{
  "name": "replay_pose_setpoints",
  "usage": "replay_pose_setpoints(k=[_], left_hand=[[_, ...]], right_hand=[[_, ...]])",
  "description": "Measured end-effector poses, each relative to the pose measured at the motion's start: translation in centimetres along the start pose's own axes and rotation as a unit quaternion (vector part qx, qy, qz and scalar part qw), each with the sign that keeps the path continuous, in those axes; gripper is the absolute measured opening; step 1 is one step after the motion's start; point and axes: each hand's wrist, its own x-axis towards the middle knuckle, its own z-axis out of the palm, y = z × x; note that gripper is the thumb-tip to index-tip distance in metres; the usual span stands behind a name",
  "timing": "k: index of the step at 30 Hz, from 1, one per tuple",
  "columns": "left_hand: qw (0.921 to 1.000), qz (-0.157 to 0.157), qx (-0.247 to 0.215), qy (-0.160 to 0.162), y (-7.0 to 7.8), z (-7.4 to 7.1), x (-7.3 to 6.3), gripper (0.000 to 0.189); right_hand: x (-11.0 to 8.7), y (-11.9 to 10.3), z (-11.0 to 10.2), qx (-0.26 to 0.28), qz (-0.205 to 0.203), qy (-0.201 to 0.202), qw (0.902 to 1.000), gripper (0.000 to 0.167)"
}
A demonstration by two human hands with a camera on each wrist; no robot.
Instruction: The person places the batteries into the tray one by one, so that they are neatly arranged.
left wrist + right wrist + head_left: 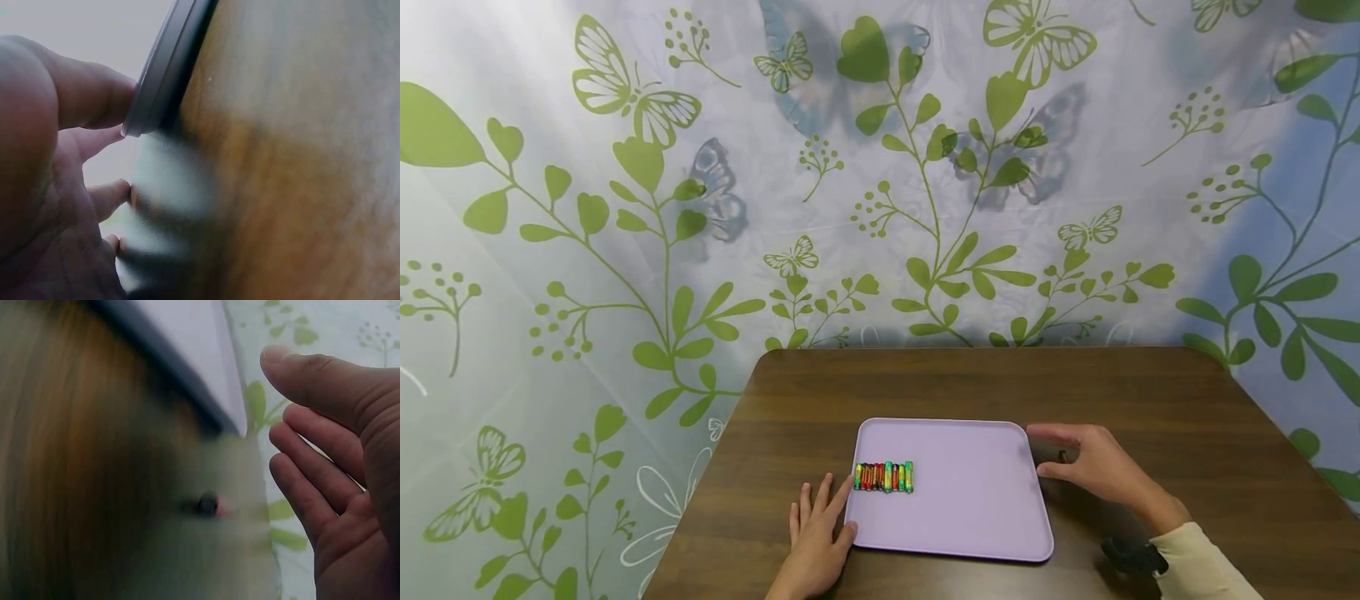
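Observation:
A pale purple tray (pixel 970 492) lies on the table with a row of several batteries (pixel 883 477) by its left side, green-yellow and red-black ones side by side. My left hand (pixel 816 533) is at the tray's left edge, fingers spread and fairly straight. In the left wrist view its thumb (pixel 94 94) touches the tray rim (pixel 165 69). My right hand (pixel 1101 462) hovers by the tray's upper right corner, thumb and fingers apart, holding nothing. Near it on the table lies a small dark object with a reddish end (pixel 209 504), blurred in the right wrist view.
The brown wooden table (pixel 970 379) has rounded far corners. Behind it hangs a cloth (pixel 820 183) printed with green leaves and butterflies. A black band (pixel 1131 557) sits at the right wrist, beside a cream sleeve (pixel 1202 562).

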Motion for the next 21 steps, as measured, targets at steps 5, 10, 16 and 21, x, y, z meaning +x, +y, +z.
replay_pose_setpoints(k=[5,10,16,21], left_hand=[[1.0000,0.002,-0.001,0.002,-0.1,0.1,0.0,0.067],[1.0000,0.002,-0.002,0.005,-0.1,0.1,0.0,0.066],[1.0000,0.004,-0.003,0.005,-0.2,0.1,-0.1,0.066],[1.0000,0.001,-0.004,0.003,-0.2,0.1,-0.1,0.066]], right_hand=[[-1.1,1.6,-1.0,-0.037,0.001,0.001,0.9993,0.060],[-1.7,2.7,-1.2,-0.068,0.011,0.005,0.9976,0.059],[-1.9,3.4,-0.9,-0.072,0.010,0.005,0.9974,0.059],[-1.9,3.8,-0.7,-0.080,0.017,0.008,0.9966,0.056]])
